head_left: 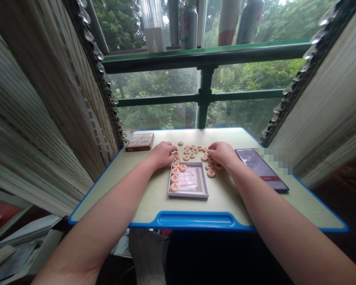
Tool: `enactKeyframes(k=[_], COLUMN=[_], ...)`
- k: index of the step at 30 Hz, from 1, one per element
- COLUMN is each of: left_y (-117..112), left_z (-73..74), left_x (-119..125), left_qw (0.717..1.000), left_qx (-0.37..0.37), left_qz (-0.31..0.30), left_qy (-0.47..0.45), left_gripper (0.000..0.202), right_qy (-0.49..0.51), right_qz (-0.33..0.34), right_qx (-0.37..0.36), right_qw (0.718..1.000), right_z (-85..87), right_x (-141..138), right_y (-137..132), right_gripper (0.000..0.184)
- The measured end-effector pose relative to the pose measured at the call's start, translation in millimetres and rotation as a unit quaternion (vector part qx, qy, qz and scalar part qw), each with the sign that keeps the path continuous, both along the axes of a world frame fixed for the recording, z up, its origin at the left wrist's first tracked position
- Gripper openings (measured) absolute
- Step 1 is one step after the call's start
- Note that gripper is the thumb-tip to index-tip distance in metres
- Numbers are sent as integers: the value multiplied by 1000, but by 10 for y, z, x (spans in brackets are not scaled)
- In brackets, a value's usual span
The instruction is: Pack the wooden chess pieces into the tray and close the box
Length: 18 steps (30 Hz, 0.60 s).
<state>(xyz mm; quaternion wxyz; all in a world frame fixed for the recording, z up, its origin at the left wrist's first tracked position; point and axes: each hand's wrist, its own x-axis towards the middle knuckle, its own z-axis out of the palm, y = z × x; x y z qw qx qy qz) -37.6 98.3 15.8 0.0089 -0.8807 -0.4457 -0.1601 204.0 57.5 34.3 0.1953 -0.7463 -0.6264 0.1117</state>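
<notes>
Six discs (175, 178) sit in the box (206, 186), mostly along its left side. Most chess pieces (192, 150) lie loose on the table (154, 198) just beyond. The left hand (162, 154) and right hand (223, 153) curl over them, fingers bent down; I cannot tell whether either grips one.

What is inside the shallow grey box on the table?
Five round wooden pieces: four in a column along the left wall, one beside the top one. A folded sheet with red lines covers the rest; anything beneath it is hidden.

Two hands (163, 155) (224, 154), one phone (262, 169), one tray (187, 195)
</notes>
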Motion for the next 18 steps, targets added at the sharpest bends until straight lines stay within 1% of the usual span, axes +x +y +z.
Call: enactKeyframes(k=[2,6,11,16,18], left_y=[0,10,18,42,56], left_z=[2,-2,-6,-20,-35], left_x=[-9,-32,-37,-18,-12], left_qw=[1000,1000,1000,998,998], left_qx=[3,-4,-14,-36,-39], left_qz=[-11,-23,-25,-42,-35], left_qy=[9,15,-6,-22,-22], left_gripper=[32,33,32,28,25], right_qy=[-3,16,-19,-7,8], right_qz=[9,44,81,71,67], right_qx=[-3,-42,2,16,13], right_qw=[1000,998,997,997,998], right_z=[14,14,-14,-16,-14], right_x=[-10,-34,-79,-102,-103], right_y=[-24,-83,-107,-112,-114], right_gripper=[27,31,26,23,23])
